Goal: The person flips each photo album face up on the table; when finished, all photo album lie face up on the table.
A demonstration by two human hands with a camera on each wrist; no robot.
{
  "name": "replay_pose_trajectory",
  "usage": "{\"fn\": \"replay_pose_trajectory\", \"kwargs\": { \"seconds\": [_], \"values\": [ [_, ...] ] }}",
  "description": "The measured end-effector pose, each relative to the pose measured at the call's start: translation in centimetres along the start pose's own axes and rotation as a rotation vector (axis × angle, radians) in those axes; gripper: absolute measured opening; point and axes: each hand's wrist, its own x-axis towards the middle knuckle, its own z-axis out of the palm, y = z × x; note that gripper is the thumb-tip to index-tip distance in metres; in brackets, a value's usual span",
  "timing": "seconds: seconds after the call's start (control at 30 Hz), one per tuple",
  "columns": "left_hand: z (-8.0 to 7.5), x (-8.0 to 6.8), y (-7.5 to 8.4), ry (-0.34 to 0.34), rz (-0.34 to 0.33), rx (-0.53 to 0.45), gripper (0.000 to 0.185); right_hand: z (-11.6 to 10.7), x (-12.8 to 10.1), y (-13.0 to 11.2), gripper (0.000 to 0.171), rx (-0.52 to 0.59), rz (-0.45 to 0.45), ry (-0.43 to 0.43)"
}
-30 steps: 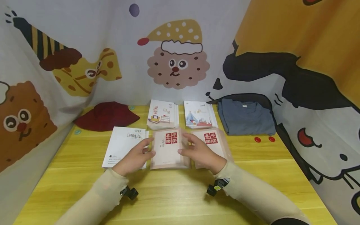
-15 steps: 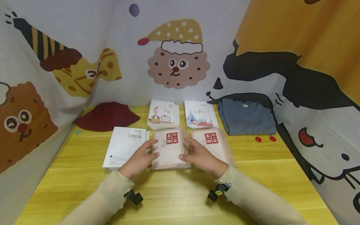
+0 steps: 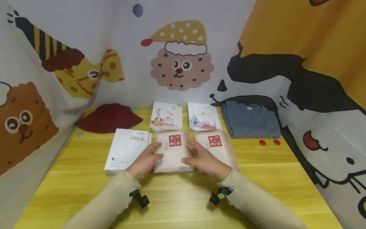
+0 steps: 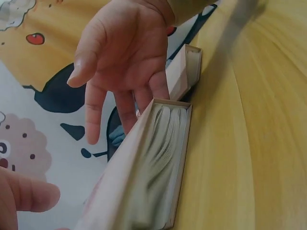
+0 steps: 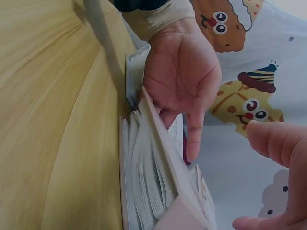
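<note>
The middle pink book [image 3: 172, 157] sits between my left hand [image 3: 145, 159] and right hand [image 3: 205, 158], both spread wide, thumbs apart from fingers; I cannot tell if they touch it. Left of it lies a white book [image 3: 123, 148]; right, a 2nd pink book [image 3: 221, 152].

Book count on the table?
5 visible. Front row: white book left, pink book middle, second pink book right. Back row: left illustrated book, right illustrated book. Any underneath would be hidden.

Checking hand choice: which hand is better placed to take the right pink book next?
Probably the right hand: it is beside the right book, while the left hand lies beyond the middle book.
</note>
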Motion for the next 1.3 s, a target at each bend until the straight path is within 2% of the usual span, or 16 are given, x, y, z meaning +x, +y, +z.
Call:
{"fn": "replay_pose_trajectory", "kwargs": {
  "seconds": [0.3,0.67,0.93,1.1,1.3],
  "values": [
    [0.1,0.9,-0.1,-0.005,-0.035,-0.075,0.061,0.1,0.1,0.1,0.091,0.031,0.003,-0.012],
    [0.7,1.0,0.5,0.073,-0.009,-0.005,0.062,0.0,0.1,0.2,0.092,-0.004,0.012,-0.002],
    [0.2,1.4,0.5,0.08,-0.012,-0.006,0.059,-0.1,0.1,0.2,0.092,-0.024,0.001,0.005],
    [0.0,1.4,0.6,0.067,0.024,0.022,0.055,0.1,0.2,0.2,0.093,-0.06,0.0,0.008],
    [0.0,1.1,0.8,0.054,0.094,0.031,0.054,0.2,0.5,0.3,0.084,-0.103,-0.055,-0.013]
  ]
}}
